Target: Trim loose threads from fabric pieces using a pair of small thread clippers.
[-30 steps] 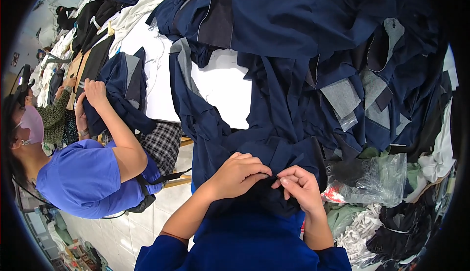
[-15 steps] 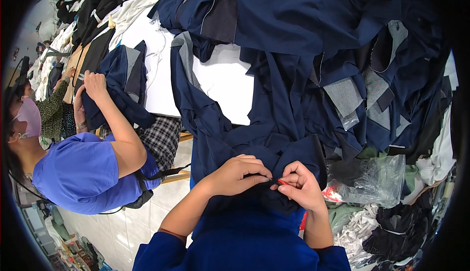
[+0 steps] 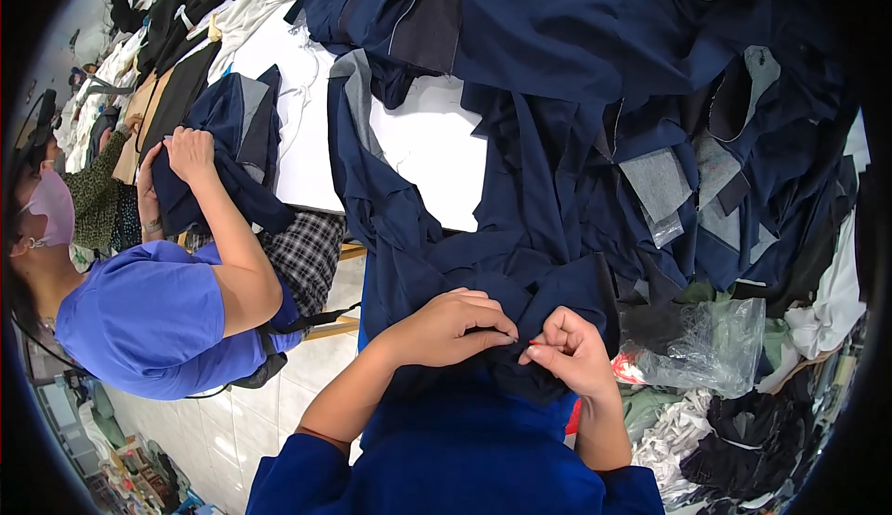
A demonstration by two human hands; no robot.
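Note:
A dark navy garment (image 3: 483,269) lies over my lap and runs up onto the table. My left hand (image 3: 455,327) is closed in a pinch at the garment's edge, thumb and forefinger together on the cloth. Close beside it on the right, my right hand (image 3: 569,352) is also closed, with its fingers curled. A small red thing (image 3: 532,342) peeks out between its thumb and forefinger. Most of it is hidden, so its kind cannot be made out. The fingertips of both hands are a small gap apart over the dark cloth.
Navy garments with grey linings (image 3: 650,185) are heaped across the white table (image 3: 437,152). At the left, a co-worker in a blue shirt (image 3: 153,315) handles another navy piece (image 3: 218,157). A clear plastic bag (image 3: 715,343) and cloth scraps (image 3: 678,441) lie at my right.
My right hand's fingers have turned slightly, and less of the red thing shows. The left hand keeps its pinch. The co-worker's upper hand has shifted slightly right.

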